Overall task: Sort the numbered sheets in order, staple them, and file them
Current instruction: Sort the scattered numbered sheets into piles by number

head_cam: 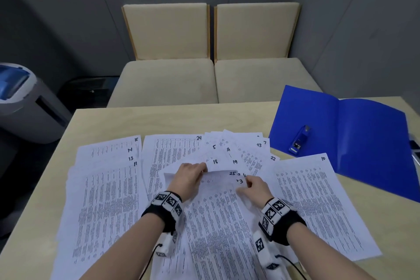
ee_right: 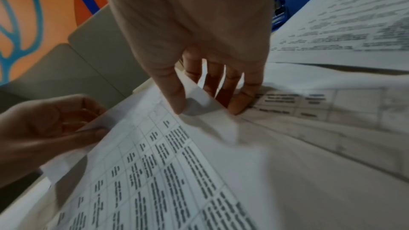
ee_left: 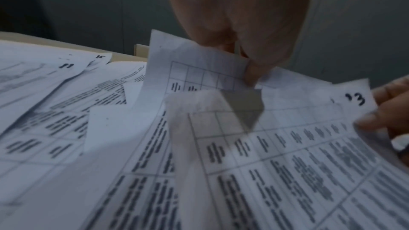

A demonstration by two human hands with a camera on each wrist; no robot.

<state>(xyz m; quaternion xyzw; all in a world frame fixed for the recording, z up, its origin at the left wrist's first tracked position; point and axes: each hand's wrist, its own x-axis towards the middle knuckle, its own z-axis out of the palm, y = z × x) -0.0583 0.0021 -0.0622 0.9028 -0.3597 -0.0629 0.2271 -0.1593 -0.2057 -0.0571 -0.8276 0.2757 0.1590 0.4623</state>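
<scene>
Numbered sheets (head_cam: 218,223) lie spread over the middle of the tabletop (head_cam: 159,120), and the one marked 3 (head_cam: 229,191) is lifted at its far edge between both hands. The left hand (head_cam: 188,179) pinches the sheet's far left part, thumb and fingers (ee_left: 252,74) curled round the paper edge in the left wrist view. The right hand (head_cam: 256,188) holds the corner beside the written 3, with its thumb on top and its fingers (ee_right: 241,100) bent down onto the paper underneath. Just behind the held sheet the corners marked 25, 18 and 19 show in a loose fan (head_cam: 234,152), with 5, 4, 23, 7 and 22 further back. To the left sits a stepped pile (head_cam: 106,188) showing 15, 14, 13 and 11, and sheet 24 (head_cam: 172,150) lies between that pile and the fan. Sheet 10 (head_cam: 318,200) lies alone on the right, its far corner overlapping an open blue folder (head_cam: 363,143). A blue stapler (head_cam: 300,141) rests on the folder's left leaf. Beyond the tabletop stand two beige cushioned seats (head_cam: 213,52) against a grey wall, and a grey and blue appliance (head_cam: 22,98) stands on the left
</scene>
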